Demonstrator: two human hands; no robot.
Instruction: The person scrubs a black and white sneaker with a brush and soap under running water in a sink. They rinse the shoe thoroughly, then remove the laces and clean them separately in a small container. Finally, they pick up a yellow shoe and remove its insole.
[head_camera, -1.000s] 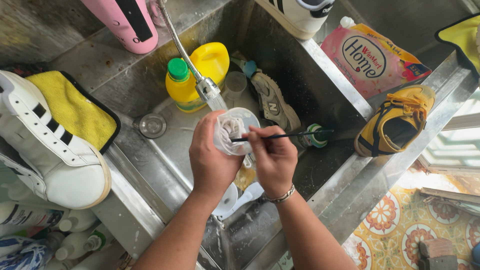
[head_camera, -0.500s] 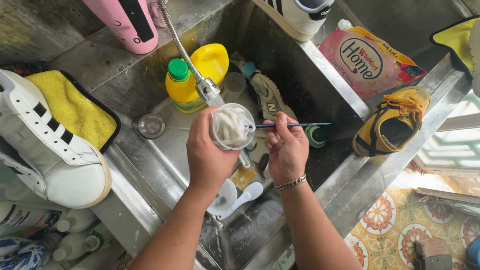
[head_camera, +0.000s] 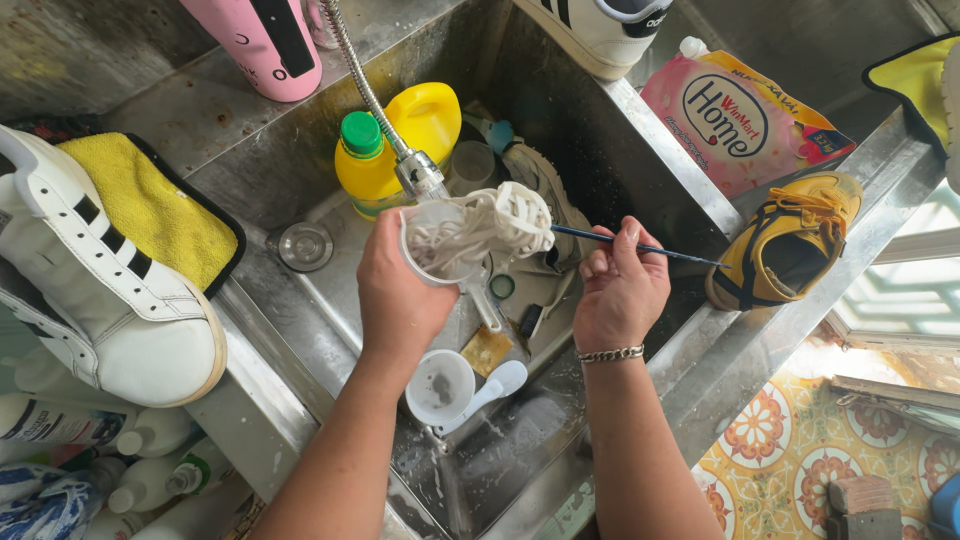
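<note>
Steel sink (head_camera: 300, 330) fills most of the view, pretty grimy, tap (head_camera: 420, 175) hanging over the middle; left hand (head_camera: 400, 290) is wrapped around a clear cup (head_camera: 430, 245) right under the tap, tipped toward the right; white laces (head_camera: 500, 220) spill out of the cup's mouth; right hand (head_camera: 620, 290) pinches a thin blue stick (head_camera: 640, 247), its tip poking into the laces; yellow bottle (head_camera: 365, 165) sits just behind the cup; small white cup (head_camera: 440, 385) and spoon (head_camera: 495, 385) lie in the sink, nearer; white sneaker (head_camera: 110, 300) on the left ledge, yellow shoe (head_camera: 790, 245) on the right rim.
</note>
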